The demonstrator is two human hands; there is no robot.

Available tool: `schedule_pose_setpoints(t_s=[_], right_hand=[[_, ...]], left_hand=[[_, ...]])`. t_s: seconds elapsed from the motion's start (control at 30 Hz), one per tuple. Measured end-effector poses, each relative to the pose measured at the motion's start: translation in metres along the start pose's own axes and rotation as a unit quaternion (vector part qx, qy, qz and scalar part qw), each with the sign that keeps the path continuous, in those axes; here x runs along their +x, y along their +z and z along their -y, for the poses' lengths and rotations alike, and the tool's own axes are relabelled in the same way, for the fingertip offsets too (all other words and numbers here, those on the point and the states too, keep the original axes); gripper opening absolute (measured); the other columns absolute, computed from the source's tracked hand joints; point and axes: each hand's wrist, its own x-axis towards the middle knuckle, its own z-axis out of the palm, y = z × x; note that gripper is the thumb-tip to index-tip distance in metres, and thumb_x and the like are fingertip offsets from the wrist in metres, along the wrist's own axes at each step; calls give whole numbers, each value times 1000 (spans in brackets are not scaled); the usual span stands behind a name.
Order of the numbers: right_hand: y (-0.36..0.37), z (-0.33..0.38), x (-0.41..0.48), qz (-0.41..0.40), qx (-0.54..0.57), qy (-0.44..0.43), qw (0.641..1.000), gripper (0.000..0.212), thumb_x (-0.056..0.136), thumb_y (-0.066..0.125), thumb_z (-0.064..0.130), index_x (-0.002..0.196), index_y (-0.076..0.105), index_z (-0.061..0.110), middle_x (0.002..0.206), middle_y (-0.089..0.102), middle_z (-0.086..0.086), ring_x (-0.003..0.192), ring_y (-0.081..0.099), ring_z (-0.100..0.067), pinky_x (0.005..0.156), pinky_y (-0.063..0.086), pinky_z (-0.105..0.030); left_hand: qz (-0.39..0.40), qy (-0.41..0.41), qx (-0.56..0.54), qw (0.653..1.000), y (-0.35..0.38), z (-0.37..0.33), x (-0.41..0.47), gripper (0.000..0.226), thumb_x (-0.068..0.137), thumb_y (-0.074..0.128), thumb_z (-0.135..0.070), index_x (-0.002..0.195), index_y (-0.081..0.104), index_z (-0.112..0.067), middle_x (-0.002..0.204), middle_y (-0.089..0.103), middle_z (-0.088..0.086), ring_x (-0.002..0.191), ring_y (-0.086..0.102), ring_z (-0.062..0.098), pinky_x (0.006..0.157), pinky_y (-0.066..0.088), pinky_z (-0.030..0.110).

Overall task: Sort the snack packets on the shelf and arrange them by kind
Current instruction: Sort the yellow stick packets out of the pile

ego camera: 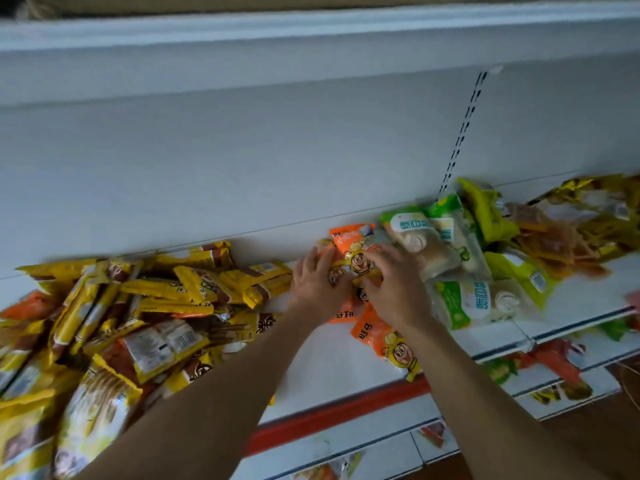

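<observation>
Yellow packets (104, 323) are heaped nearest, on my left. My left hand (320, 282) rests flat, fingers spread, on the orange packets (349, 244) at mid-shelf (329, 362). My right hand (394, 285) covers them with fingers bent; grip not discernible. Green packets (460, 299) lie just to the right.

Yellow packets (166, 289) w/ brown bands, piled at left of frame; a few show white label panels w/ black print. Orange packets (353, 244) at centre: yellow cartoon face, white patch at top corner, black characters on the lower ones. Green-and-white packets (460, 299) right of centre, pale windows w/ beige contents. Lime-yellow packet (485, 209) above them. Gold packets (588, 202) far right, orange-brown strips showing thru. Shelf (329, 358) white, red strip (339, 407) along front edge. Back panel (242, 168) pale grey-white, w/ column of black slots (464, 133) upper right.
</observation>
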Motion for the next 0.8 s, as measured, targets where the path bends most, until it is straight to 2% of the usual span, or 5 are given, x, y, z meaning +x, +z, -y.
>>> schedule_pose_setpoints(t_s=[0.17,0.33,0.5,0.6,0.8], right_hand=[[-2,-4,-4,-56,15,-18,998,35,89,66,13,124,64,12,148,43,-8,140,33,-26,108,35,-37],[17,-8,-33,-146,32,-91,985,31,89,62,1,119,67,7,141,50,-11,133,41,-29,108,36,-33],[30,-9,-28,-158,53,-100,981,36,90,48,-4,121,65,3,141,49,-15,133,43,-32,110,37,-39],[31,-9,-17,-152,49,-108,981,34,88,51,-6,117,66,0,135,54,-18,129,49,-35,107,42,-45],[24,-8,-9,-112,5,-83,990,30,87,58,-2,115,68,3,131,58,-16,125,50,-35,105,42,-44]], left_hand=[[-21,14,60,998,-5,-2,4,65,93,44,-60,151,23,-41,164,8,-4,150,0,24,120,-1,44],[-67,52,-4,996,-3,8,-13,61,93,48,-58,149,30,-41,162,18,-3,150,6,21,120,5,43],[-5,76,16,997,10,17,-31,64,95,42,-59,152,19,-43,165,3,-5,150,-6,19,121,3,43],[7,72,26,997,17,15,-41,65,98,41,-54,154,11,-41,165,-4,-4,150,-10,20,121,0,41],[24,47,83,995,5,4,-37,67,94,43,-56,153,15,-40,165,4,-1,150,-2,22,120,-1,42]])
